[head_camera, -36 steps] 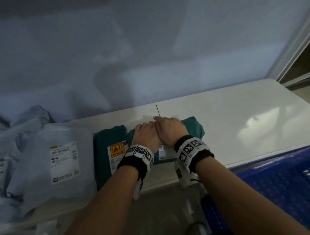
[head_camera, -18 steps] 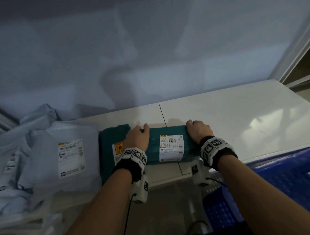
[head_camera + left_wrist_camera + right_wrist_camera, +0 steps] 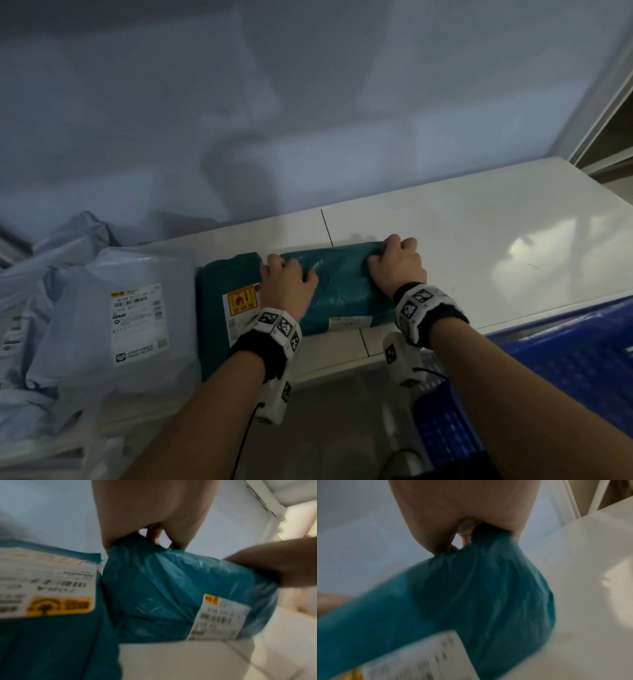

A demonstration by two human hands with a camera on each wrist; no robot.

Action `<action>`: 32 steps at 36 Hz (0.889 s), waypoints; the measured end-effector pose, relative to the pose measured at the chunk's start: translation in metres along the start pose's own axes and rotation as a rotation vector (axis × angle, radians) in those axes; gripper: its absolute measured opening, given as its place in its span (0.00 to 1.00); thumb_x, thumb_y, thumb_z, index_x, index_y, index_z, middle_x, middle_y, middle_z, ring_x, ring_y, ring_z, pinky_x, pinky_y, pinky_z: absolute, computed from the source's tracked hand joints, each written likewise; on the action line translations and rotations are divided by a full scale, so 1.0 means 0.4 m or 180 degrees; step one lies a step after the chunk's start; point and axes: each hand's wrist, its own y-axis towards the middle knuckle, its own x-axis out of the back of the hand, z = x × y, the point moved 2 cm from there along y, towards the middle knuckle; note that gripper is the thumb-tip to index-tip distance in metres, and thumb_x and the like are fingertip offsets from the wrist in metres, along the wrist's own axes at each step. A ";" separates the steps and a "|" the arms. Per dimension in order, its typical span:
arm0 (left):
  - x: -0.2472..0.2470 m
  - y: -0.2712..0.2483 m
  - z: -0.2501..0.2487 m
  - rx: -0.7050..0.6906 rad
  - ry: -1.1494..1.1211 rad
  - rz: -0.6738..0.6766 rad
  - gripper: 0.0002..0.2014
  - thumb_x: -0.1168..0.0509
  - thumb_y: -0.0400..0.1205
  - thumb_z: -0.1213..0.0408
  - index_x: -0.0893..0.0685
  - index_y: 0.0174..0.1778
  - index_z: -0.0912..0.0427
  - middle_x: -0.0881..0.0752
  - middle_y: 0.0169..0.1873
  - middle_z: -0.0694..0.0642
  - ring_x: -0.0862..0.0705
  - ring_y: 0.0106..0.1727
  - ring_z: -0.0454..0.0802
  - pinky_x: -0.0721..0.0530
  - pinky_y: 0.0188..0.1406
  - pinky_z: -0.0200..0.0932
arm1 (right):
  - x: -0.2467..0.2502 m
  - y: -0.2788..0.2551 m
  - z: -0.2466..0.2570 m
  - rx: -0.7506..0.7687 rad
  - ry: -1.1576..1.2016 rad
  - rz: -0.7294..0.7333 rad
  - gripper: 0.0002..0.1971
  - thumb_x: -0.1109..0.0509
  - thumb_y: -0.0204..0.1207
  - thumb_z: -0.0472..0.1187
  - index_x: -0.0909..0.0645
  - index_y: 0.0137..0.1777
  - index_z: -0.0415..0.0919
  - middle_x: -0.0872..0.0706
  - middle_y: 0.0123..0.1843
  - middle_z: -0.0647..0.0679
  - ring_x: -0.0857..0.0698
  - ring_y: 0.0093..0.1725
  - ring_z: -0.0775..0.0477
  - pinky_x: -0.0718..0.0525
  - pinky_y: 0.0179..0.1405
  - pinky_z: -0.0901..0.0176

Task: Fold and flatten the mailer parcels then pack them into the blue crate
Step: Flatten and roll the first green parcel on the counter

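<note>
Nearest me, at 4 o'clock, the blue crate (image 3: 565,370) sits below the table (image 3: 479,246) edge, and no parcel shows in the part of it I can see. Just beyond, at 12 o'clock, the teal parcel (image 3: 337,281) lies across the table's near half with its label (image 3: 349,322) now turned down onto the front edge; half a second ago that label faced up at me, so the parcel has been rolled over toward me. A second ago both hands were stacked at its middle; since then they have parted to its two ends.

My left hand (image 3: 286,286) grips the 9 o'clock end, its fingers (image 3: 277,262) curled over the far edge and bunching the plastic, as the left wrist view (image 3: 154,536) confirms. My right hand (image 3: 399,270) grips the 3 o'clock end the same way, with plastic gathered into the fist in the right wrist view (image 3: 479,534).

I read this as folding done and the lift beginning: the next move should carry it to the crate at 4 o'clock. Loose plastic could slip or let the fold spring open.

Farther off at 9 o'clock, a second teal parcel (image 3: 222,308) lies flat, touching the first, and grey parcels (image 3: 130,308) are heaped beyond it, all yet to be packed.
</note>
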 end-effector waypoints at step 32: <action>-0.039 0.003 0.018 -0.0816 0.0956 0.0767 0.28 0.67 0.88 0.49 0.61 0.85 0.52 0.60 0.85 0.49 0.63 0.85 0.49 0.59 0.85 0.49 | -0.055 0.003 0.034 0.1042 -0.0991 -0.0351 0.25 0.55 0.87 0.52 0.38 0.81 0.43 0.46 0.85 0.35 0.45 0.84 0.36 0.49 0.83 0.43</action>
